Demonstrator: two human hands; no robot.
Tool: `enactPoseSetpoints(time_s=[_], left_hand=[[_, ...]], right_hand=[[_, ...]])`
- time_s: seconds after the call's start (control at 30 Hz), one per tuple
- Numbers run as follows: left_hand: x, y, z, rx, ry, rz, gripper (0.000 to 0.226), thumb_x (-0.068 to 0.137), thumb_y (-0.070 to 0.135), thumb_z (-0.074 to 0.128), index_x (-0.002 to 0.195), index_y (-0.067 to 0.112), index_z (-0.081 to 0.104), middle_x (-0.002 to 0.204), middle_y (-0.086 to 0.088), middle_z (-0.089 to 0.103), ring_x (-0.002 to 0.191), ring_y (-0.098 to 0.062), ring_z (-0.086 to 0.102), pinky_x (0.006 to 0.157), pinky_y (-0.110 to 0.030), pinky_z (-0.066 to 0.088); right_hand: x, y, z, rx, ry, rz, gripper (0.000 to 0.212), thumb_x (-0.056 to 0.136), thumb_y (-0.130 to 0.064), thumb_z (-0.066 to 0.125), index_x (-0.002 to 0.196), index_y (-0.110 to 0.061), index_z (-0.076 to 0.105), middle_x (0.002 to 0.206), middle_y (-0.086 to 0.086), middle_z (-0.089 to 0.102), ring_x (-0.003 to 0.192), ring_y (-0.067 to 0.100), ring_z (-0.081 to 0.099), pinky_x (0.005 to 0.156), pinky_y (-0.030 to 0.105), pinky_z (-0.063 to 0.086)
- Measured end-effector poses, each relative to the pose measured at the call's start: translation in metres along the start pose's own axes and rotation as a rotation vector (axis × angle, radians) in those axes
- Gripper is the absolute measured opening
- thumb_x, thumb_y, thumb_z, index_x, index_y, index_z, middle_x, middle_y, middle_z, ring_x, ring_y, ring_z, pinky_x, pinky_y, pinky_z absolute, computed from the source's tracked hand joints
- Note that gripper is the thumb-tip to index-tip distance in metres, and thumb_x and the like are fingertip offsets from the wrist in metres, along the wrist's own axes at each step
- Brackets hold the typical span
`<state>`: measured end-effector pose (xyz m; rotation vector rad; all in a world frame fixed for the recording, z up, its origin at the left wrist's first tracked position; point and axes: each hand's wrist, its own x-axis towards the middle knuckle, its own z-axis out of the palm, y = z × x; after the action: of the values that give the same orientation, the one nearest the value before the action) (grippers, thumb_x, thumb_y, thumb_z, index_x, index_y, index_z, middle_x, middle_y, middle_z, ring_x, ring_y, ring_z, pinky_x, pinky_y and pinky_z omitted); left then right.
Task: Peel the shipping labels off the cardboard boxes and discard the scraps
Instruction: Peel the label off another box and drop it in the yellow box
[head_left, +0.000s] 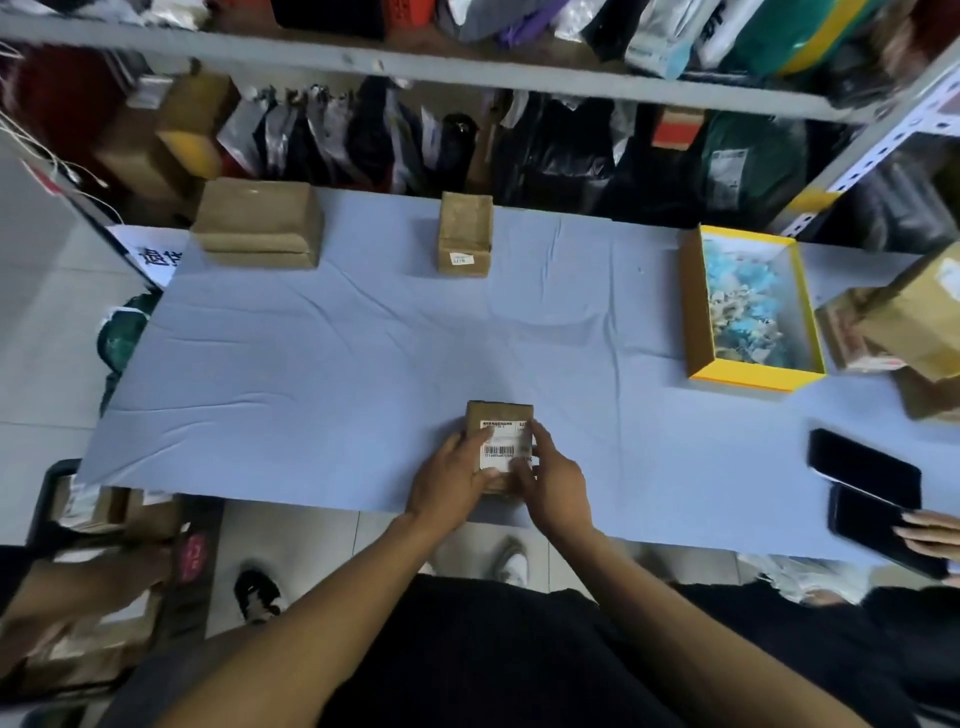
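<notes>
Both hands on one small cardboard box (500, 415) at the near edge of the blue-covered table (363, 364); left hand (451, 480) gripping its left side, thumb over the white shipping label (503, 446); right hand (553, 480) gripping the right side, fingertips on the label's right edge; label with barcode facing up, partly hidden by both thumbs; whether any corner is lifted, cannot tell.

Far left of the table: wide flat cardboard box (258, 221); far centre: upright small carton (465, 231) with a small sticker low on its front; nothing between these and the held box.

Right side: open yellow-rimmed box (748, 376), holding a heap of blue and pale scraps (745, 306); beside it, further right, brown boxes (914, 317) at the frame edge.

Near right corner: two dark phones (865, 470), another person's fingers (930, 532) on the nearer one.

Behind the table: grey metal shelf (415, 65) crammed with bagged parcels (363, 135).
</notes>
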<state>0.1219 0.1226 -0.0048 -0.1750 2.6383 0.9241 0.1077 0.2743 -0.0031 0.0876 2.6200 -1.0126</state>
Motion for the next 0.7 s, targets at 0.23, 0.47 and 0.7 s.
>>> enactPoseSetpoints(time_s=[0.23,0.47,0.7], left_hand=[[0.003,0.002,0.001,-0.097,0.048,-0.068,0.071,0.083,0.029,0.073,0.142,0.039,0.036,0.141,-0.001,0.048,0.123,-0.025,0.052,0.098,-0.04,0.049],[0.009,0.003,-0.001,-0.055,0.017,-0.053,0.073,0.084,0.03,0.073,0.144,0.037,0.032,0.141,-0.003,0.046,0.123,-0.024,0.052,0.096,-0.034,0.047],[0.015,0.007,-0.006,-0.025,-0.032,-0.056,0.079,0.078,0.032,0.075,0.143,0.042,0.03,0.125,-0.006,0.051,0.114,-0.026,0.056,0.092,-0.036,0.051]], right_hand=[[0.012,-0.004,-0.014,0.0,-0.066,0.012,0.051,0.084,-0.02,0.059,0.131,-0.028,0.04,0.107,0.009,0.07,0.086,0.03,0.066,0.076,0.04,0.054],[0.024,-0.003,-0.015,-0.034,-0.103,0.014,0.044,0.08,-0.026,0.06,0.118,-0.031,0.039,0.101,0.012,0.069,0.084,0.031,0.065,0.076,0.043,0.056],[0.031,-0.007,-0.021,-0.062,-0.151,0.008,0.039,0.079,-0.021,0.063,0.109,-0.025,0.038,0.096,0.011,0.066,0.082,0.031,0.063,0.073,0.044,0.056]])
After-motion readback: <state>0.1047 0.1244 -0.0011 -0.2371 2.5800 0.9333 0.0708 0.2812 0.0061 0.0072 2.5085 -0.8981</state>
